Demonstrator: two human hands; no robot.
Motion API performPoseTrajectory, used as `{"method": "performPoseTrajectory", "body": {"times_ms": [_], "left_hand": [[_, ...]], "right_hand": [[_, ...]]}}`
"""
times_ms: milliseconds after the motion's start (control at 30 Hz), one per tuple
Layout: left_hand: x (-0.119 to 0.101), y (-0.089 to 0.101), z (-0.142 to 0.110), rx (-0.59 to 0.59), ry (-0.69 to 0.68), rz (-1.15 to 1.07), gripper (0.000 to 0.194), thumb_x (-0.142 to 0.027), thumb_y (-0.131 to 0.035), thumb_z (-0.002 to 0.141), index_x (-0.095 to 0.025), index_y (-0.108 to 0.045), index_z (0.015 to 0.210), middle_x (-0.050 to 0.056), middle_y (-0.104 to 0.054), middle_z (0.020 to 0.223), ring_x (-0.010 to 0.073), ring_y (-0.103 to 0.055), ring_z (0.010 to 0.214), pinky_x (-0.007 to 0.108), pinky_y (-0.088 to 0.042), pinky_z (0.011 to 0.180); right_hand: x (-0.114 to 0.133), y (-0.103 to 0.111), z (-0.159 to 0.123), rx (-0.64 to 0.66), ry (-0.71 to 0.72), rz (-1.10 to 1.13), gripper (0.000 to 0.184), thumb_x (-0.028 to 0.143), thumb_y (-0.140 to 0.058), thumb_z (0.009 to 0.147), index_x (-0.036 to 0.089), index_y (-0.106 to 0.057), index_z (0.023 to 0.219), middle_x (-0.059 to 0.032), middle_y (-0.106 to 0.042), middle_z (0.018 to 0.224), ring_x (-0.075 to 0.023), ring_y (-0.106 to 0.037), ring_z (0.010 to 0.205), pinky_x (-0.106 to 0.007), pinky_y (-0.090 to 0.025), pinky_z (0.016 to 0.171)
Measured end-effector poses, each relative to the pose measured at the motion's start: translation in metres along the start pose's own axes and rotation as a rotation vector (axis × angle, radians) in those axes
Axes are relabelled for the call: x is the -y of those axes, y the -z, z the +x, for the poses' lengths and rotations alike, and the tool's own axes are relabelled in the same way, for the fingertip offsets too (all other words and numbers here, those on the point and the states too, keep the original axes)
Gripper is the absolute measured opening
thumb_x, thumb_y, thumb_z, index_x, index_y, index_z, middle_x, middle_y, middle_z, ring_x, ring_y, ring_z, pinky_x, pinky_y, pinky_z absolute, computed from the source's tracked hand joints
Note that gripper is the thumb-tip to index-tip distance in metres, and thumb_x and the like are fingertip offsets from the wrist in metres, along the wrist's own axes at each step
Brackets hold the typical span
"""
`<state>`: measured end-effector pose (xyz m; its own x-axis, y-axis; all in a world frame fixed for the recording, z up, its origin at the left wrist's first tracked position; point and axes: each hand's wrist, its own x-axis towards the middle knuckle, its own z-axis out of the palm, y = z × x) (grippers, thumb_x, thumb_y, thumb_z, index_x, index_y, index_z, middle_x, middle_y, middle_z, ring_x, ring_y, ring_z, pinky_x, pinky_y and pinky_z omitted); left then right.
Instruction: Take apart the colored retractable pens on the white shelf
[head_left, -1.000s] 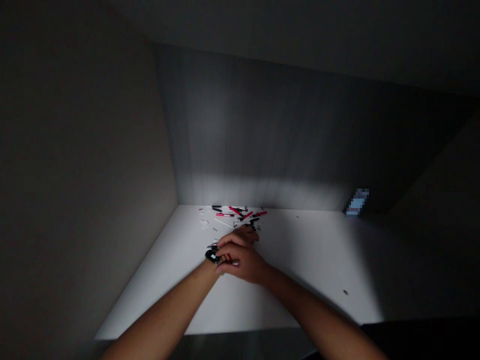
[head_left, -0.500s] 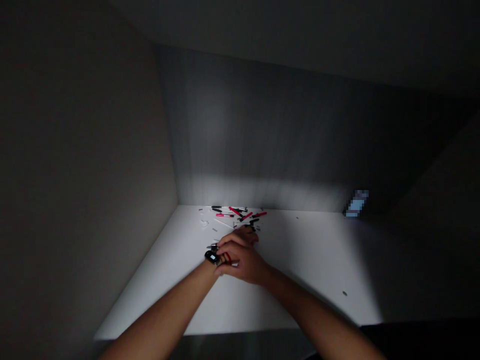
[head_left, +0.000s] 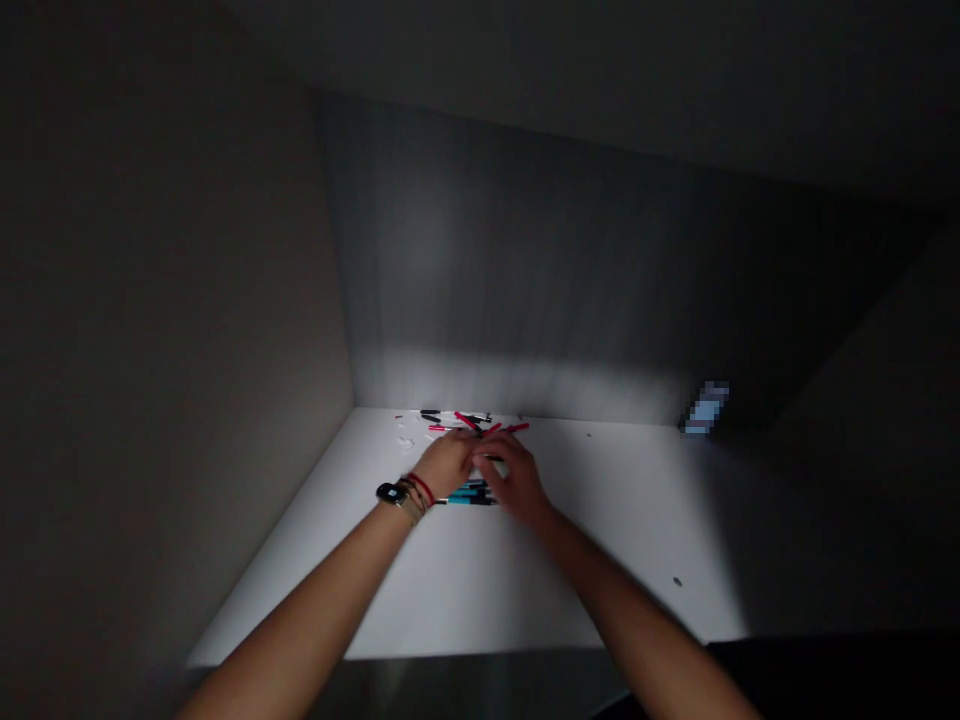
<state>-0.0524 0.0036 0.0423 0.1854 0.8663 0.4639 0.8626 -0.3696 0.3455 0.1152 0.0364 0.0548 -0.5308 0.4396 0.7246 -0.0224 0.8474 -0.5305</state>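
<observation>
My left hand [head_left: 448,460], palm down, reaches over the near side of a scatter of pens; its fingertips are hidden. Beside it my right hand [head_left: 519,478] is curled, with a dark pen [head_left: 491,458] showing between thumb and fingers. Under and just in front of both hands lies a row of blue and black pens [head_left: 466,494], partly covered by them. Beyond the hands, several red pens [head_left: 466,420] lie crosswise among black pieces [head_left: 430,417]. Small white bits [head_left: 406,443] sit to the left.
The white tabletop [head_left: 420,600] meets a grey wall [head_left: 480,260] at the back and another wall [head_left: 187,350] at the left. A pixelated phone-like object [head_left: 705,410] stands at the back right. A small round dark spot [head_left: 677,581] marks the right side.
My right hand has moved off my left wrist, to the right and up toward the pens. My left hand has shifted left and slightly up, and the row of blue pens now shows.
</observation>
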Motion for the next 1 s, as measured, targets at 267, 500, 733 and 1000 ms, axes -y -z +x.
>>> {"method": "performPoseTrajectory", "body": {"times_ms": [267, 500, 733, 1000], "left_hand": [[0.030, 0.033, -0.022, 0.161, 0.130, -0.017, 0.019, -0.031, -0.055, 0.088, -0.019, -0.070, 0.089, 0.004, -0.069, 0.087, 0.0176, -0.061, 0.079, 0.026, -0.045, 0.072], [0.034, 0.024, -0.026, 0.278, 0.128, -0.121, 0.021, -0.037, -0.063, 0.083, -0.018, -0.073, 0.085, 0.002, -0.068, 0.080, 0.0150, -0.060, 0.072, 0.024, -0.040, 0.064], [0.033, 0.016, -0.027, 0.286, 0.147, -0.106, 0.019, -0.035, -0.065, 0.081, -0.019, -0.076, 0.084, 0.002, -0.070, 0.081, 0.0162, -0.062, 0.076, 0.024, -0.042, 0.069], [0.034, 0.021, -0.026, 0.179, 0.026, -0.067, 0.019, -0.027, -0.057, 0.086, -0.019, -0.074, 0.080, 0.005, -0.068, 0.087, 0.0171, -0.062, 0.082, 0.026, -0.047, 0.079]], "right_hand": [[-0.052, 0.006, -0.003, 0.369, -0.319, -0.185, 0.006, 0.019, -0.064, 0.082, 0.016, -0.067, 0.078, 0.0002, -0.063, 0.069, -0.0117, -0.056, 0.063, -0.021, -0.039, 0.062], [-0.059, 0.009, -0.008, 0.439, -0.354, -0.239, 0.011, 0.017, -0.071, 0.076, 0.015, -0.071, 0.088, -0.0022, -0.066, 0.079, -0.0127, -0.059, 0.070, -0.021, -0.039, 0.063], [-0.061, 0.014, -0.009, 0.505, -0.378, -0.352, 0.015, 0.027, -0.068, 0.082, 0.014, -0.068, 0.075, -0.0008, -0.063, 0.071, -0.0118, -0.054, 0.064, -0.021, -0.031, 0.059], [-0.058, 0.013, -0.008, 0.488, -0.408, -0.347, 0.029, 0.032, -0.058, 0.090, 0.015, -0.066, 0.069, -0.0003, -0.059, 0.064, -0.0120, -0.050, 0.060, -0.023, -0.028, 0.057]]}}
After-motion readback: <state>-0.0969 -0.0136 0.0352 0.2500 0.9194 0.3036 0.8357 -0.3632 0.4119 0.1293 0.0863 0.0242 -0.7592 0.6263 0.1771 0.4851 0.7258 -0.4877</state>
